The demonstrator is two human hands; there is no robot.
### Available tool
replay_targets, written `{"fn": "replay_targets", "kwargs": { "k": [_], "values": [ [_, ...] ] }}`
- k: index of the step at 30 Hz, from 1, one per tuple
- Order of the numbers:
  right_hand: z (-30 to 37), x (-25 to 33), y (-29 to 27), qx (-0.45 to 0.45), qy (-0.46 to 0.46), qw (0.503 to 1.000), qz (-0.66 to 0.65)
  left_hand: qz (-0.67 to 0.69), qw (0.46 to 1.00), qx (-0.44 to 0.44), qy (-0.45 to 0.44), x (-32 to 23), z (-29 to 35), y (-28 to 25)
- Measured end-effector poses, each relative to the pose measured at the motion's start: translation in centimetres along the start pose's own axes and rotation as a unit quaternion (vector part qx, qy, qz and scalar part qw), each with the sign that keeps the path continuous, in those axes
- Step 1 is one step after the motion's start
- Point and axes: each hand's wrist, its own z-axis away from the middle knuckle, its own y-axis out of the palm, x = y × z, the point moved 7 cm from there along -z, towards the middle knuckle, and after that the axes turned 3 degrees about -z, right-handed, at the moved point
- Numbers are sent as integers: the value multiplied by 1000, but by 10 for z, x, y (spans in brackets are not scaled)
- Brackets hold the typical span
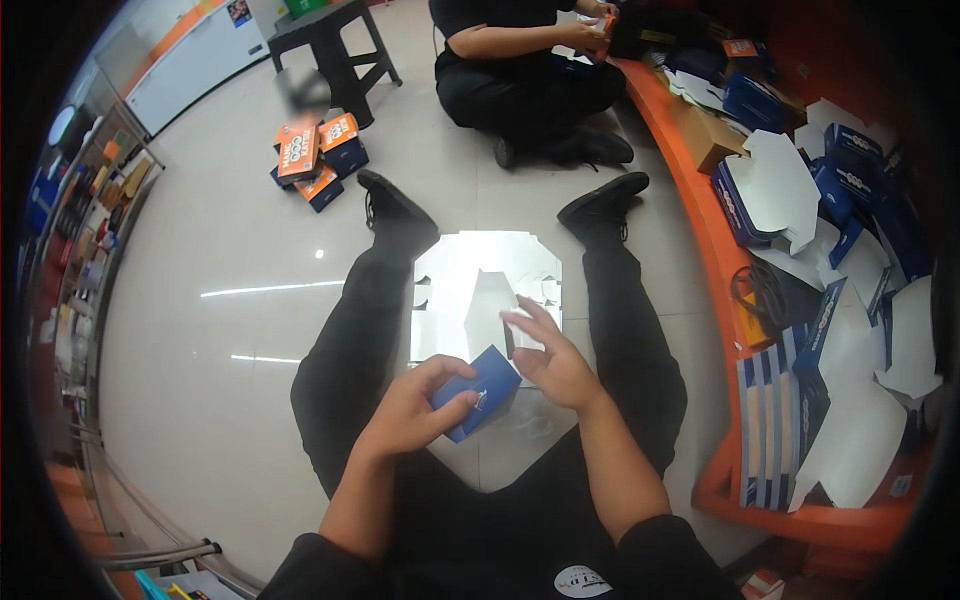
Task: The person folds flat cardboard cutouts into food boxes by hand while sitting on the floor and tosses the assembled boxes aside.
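Note:
A partly folded carton (492, 376), blue outside and white inside, tilts above the floor between my legs. My left hand (412, 408) grips its blue end panel, thumb on the outer face. Beside its right edge is my right hand (562, 368), with fingers spread and nothing held in them; whether its fingertips touch the carton's white flap I cannot tell. Beneath the carton, flat white die-cut carton blanks (450, 255) lie on the tiled floor, reaching toward my shoes. My hands and the carton cover the near part of the blanks.
Orange and blue finished boxes (318, 158) are piled beyond my left foot, near a black stool (335, 50). Another person (530, 80) sits cross-legged ahead, hands on a small orange item. Along the right, an orange bench (690, 190) bears flat and half-folded cartons (850, 400). Shelves (85, 260) line the left.

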Motion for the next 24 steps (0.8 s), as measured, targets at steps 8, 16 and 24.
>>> {"fn": "replay_targets", "kwargs": {
  "k": [8,16,24],
  "values": [
    [1,-26,4,-32,59,994,88,-299,954,-21,17,12,0,3],
    [8,-28,23,-67,-12,932,356,-285,954,-30,85,42,-5,6],
    [3,-38,27,-4,18,943,333,-231,963,-28,135,41,-8,1]
  ]
}}
